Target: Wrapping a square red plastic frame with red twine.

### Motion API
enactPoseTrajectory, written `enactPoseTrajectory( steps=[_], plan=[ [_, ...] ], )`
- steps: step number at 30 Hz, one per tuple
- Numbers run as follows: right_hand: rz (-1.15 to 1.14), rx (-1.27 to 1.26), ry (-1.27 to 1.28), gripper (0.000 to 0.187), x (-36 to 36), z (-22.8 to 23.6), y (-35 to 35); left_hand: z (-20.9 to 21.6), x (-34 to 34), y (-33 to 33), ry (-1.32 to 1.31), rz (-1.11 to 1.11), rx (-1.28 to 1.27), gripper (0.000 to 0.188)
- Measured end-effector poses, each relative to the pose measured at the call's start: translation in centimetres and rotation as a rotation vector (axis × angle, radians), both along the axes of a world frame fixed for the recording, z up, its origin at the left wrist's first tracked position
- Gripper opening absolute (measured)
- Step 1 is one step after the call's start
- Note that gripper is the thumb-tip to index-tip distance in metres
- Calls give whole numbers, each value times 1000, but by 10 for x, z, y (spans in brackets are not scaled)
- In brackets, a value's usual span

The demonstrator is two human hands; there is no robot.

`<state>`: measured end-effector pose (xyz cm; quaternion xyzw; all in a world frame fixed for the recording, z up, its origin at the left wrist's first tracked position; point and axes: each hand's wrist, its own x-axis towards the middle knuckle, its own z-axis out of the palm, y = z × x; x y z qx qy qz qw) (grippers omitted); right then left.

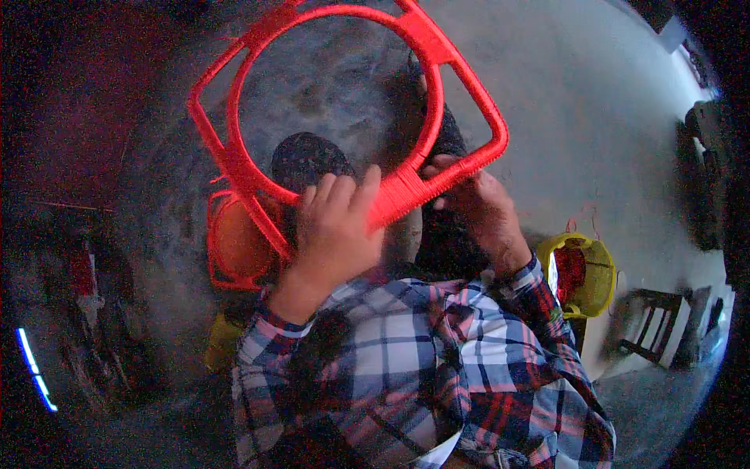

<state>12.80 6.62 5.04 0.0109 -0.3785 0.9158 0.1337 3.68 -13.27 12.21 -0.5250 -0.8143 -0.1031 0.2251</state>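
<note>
A bright red frame (406,195) tilts in front of me: a rounded square outline with a large ring inside, its bars wound closely with red cord. My left hand (337,227) is closed over its near side, the fingers lying across the wound bar where ring and outline meet. At the near right part, my right hand (488,209) has its fingers and thumb around the outer bar; some fingertips are hidden behind it. Whether a loose cord end is between them cannot be made out.
Another red frame (223,273) rests low at my left. On my right stands a yellow bucket-like container (598,285) with red material inside. Beyond it is a dark slatted wooden piece (652,327). My dark shoe (308,160) shows through the ring, on the grey floor (562,125).
</note>
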Motion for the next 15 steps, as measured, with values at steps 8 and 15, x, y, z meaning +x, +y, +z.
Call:
enactPoseTrajectory(
  steps=[8, 15],
  plan=[
    [57, -25, -112, 24, -18, -50, -23, -70, 53, -16, -85, 202, -7, 70],
    [153, 0, -97, 22, -27, -36, -16, -58, 36, -31, -303, 88, 138, 59]
  ],
)
